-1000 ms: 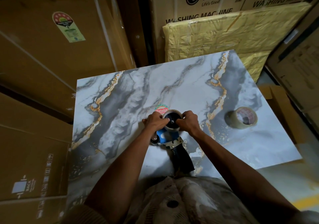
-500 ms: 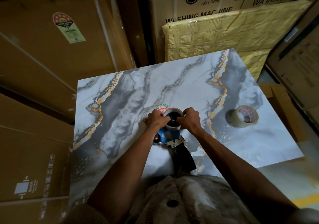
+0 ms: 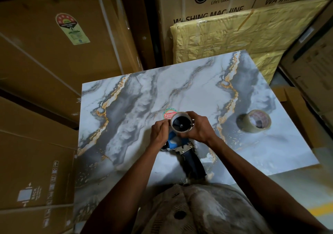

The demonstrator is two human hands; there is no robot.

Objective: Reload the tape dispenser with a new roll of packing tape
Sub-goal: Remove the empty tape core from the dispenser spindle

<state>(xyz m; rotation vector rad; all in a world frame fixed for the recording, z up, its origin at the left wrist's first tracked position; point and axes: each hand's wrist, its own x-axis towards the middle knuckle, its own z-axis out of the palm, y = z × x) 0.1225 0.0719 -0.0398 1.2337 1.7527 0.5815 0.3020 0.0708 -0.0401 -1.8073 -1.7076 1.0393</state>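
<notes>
A blue-bodied tape dispenser with a metal bracket and a dark handle is lying on its side at the near middle of a marble-patterned slab, handle pointing toward the person. A nearly spent tape core, a thin pale ring, is sitting around the dispenser's black hub, whose round face is showing through the opening. The right hand is curling its fingers around the right side of the core, thumb at the near edge. The left hand is curling against the left side of the core and the blue body beneath it; whether its fingertips are pinching the core or the dispenser cannot be told.

One fresh roll of packing tape, translucent tan with a red-printed inner core, is lying flat on the slab's right part, well apart from the hands. One round red-and-green sticker is showing on the slab just beyond the core, partly covered by it.

The slab is glossy, white and grey with golden veins. Corrugated cardboard cartons are standing around it, with one panel wrapped in crinkled yellow paper leaning behind.
</notes>
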